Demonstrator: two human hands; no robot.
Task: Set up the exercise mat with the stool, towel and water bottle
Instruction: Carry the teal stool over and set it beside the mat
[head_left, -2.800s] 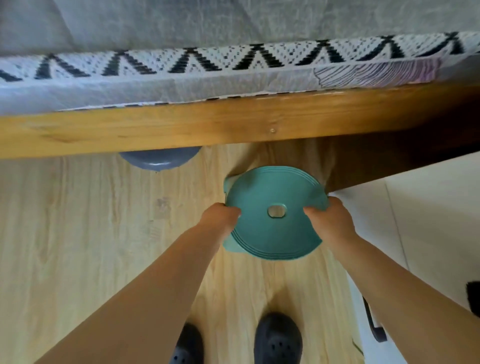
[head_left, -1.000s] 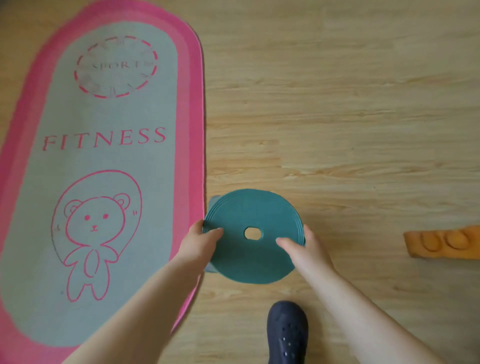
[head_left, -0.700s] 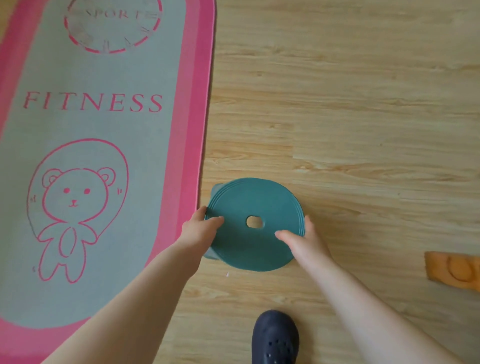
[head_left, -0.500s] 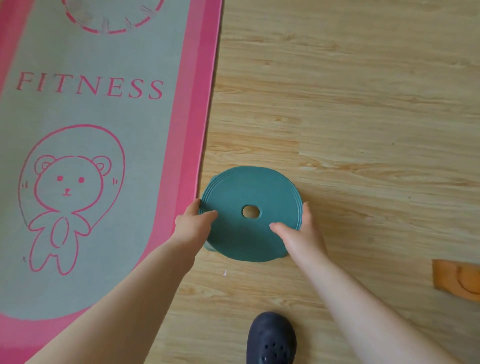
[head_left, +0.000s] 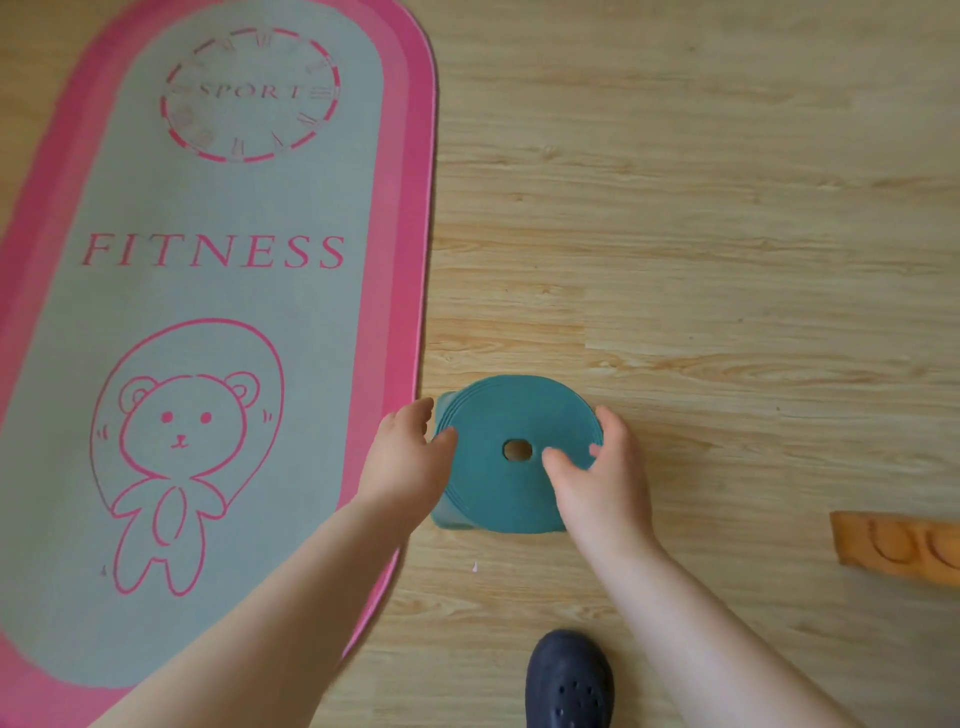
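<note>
Teal stool (head_left: 511, 457) stands between our left hand (head_left: 402, 457) and right hand (head_left: 597, 478), fingers loosely spread at its rim, beside the mat (head_left: 208, 312) for easy reach.

I've brought the stool (head_left: 511, 454) away from the bed and set it on the floor just beside the mat (head_left: 208, 312), off its right edge. My left hand (head_left: 408, 460) and right hand (head_left: 602, 480) have loosened from the seat rim, fingers now spread over it.
</note>
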